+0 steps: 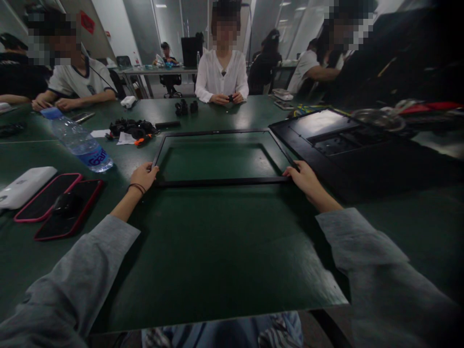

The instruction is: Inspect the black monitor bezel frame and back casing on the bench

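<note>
A thin black rectangular screen bezel (221, 182), with nothing inside its frame, is held just over the green table (224, 251). My left hand (143, 176) grips its near left corner, the thumb on top and the other fingers partly hidden. Around the near right corner my right hand (303, 178) is closed in the same way. Through the opening the tabletop shows. To the right of the bezel lies a larger black panel (366, 164), perhaps part of a screen housing, with recesses and a shiny patch.
Left of me are a tilted water bottle (81, 142), a white device (27, 186), and two red-edged phones (78, 212), one with a black mouse-like object (67, 203) on it. Black parts (132, 128) lie beyond. A person in white (222, 75) sits opposite; others sit around.
</note>
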Action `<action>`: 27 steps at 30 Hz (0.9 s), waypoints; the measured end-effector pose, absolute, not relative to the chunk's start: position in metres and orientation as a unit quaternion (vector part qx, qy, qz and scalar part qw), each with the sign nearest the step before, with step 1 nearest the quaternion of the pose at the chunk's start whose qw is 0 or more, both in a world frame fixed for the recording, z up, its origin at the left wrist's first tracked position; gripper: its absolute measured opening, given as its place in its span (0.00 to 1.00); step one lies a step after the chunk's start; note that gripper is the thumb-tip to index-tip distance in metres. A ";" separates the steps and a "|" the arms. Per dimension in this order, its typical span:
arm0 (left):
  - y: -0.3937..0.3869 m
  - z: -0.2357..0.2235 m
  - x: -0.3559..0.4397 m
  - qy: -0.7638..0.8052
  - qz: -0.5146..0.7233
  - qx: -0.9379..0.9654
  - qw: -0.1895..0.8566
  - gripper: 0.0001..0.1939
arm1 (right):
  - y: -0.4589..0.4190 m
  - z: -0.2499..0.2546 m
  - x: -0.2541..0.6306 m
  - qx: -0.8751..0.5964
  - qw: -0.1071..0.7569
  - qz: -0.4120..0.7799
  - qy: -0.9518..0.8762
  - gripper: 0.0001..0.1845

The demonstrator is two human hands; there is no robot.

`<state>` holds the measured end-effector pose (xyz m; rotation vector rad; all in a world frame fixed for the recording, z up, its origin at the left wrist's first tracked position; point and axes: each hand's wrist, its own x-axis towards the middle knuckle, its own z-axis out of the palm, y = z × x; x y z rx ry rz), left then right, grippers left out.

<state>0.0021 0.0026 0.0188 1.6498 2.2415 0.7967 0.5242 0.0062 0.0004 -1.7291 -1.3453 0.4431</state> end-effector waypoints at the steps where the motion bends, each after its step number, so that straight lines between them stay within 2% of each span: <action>1: 0.003 0.019 0.002 0.768 0.273 0.566 0.121 0.21 | 0.003 0.004 0.520 -0.697 0.444 0.177 -0.535 0.07; 10: 0.004 0.018 0.000 0.770 0.273 0.564 0.121 0.21 | -0.015 0.028 0.499 -0.689 0.459 0.188 -0.529 0.07; 21: 0.003 0.019 0.002 0.767 0.271 0.568 0.127 0.21 | 0.013 -0.010 0.535 -0.697 0.413 0.170 -0.561 0.06; 27: 0.002 0.020 0.002 0.773 0.265 0.563 0.122 0.21 | 0.008 -0.004 0.528 -0.704 0.420 0.175 -0.545 0.09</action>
